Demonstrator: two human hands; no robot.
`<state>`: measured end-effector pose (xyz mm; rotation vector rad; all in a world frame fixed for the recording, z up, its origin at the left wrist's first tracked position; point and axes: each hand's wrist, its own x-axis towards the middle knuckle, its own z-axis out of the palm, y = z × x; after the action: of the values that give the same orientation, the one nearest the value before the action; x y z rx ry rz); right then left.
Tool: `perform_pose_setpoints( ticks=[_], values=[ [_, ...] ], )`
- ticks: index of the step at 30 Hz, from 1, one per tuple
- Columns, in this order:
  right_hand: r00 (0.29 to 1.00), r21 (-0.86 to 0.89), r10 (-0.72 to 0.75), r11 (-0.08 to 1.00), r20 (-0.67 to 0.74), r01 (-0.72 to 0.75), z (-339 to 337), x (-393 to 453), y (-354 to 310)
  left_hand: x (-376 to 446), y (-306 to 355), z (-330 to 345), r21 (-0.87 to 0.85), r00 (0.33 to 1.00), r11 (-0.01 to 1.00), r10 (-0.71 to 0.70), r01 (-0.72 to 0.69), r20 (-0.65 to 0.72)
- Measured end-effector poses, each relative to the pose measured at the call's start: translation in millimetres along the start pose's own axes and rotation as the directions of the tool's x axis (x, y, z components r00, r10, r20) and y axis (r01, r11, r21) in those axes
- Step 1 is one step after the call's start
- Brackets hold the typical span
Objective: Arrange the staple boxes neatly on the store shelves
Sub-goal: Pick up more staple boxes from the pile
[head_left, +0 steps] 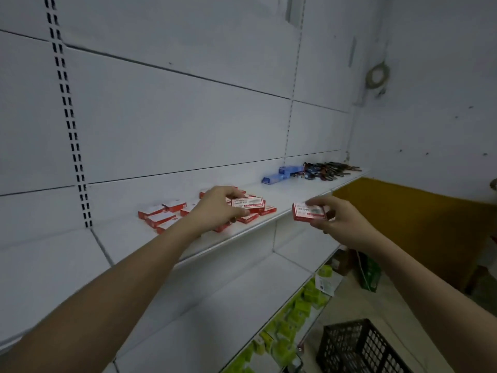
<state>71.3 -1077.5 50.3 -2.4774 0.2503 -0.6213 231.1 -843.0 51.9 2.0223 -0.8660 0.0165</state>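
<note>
A person's two bare arms reach toward a white store shelf (282,197) at about chest height. The left hand (215,204) grasps one red-and-white staple box (248,203) between thumb and fingers, held on or just above a loose pile of staple boxes (166,214) scattered at odd angles on the shelf. The right hand (337,220) pinches a second staple box (309,211), held in the air just off the shelf's front edge. Farther along the shelf lie blue boxes (279,175) and a dark heap that may be scissors (332,170), though it is too blurred to be sure. Below, a lower shelf carries green packets (295,310), and a black crate (357,348) stands on the floor. Several boxes sit close to the front edge; a careless nudge from the left wrist could likely push them off.
</note>
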Motion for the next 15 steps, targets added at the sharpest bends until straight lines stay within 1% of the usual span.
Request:
perform_pose_setpoints(
  ticks=[4, 7, 10, 15],
  values=[
    [0.998, 0.037, -0.059, 0.998, 0.003, 0.059, 23.9, 59.8, 20.5, 42.8, -19.7, 3.9, 0.060, 1.000, 0.998, -0.002, 0.003, -0.021],
    [0.994, 0.025, -0.098, 0.995, 0.050, 0.097, 44.9, 98.4, 40.9, 68.2, -29.9, 8.4, 0.136, 0.998, 0.990, -0.041, 0.046, -0.039],
    [0.987, 0.035, -0.146, 0.989, 0.065, 0.144, 59.2, 138.0, 65.8, 88.7, -33.7, 18.6, 0.175, 0.994, 0.981, -0.065, 0.081, -0.092],
    [0.957, 0.101, -0.240, 0.969, 0.164, 0.225, 75.4, 205.1, 111.1, 111.5, -43.5, 51.4, 0.230, 0.965, 0.948, -0.176, 0.220, -0.196]
  ],
)
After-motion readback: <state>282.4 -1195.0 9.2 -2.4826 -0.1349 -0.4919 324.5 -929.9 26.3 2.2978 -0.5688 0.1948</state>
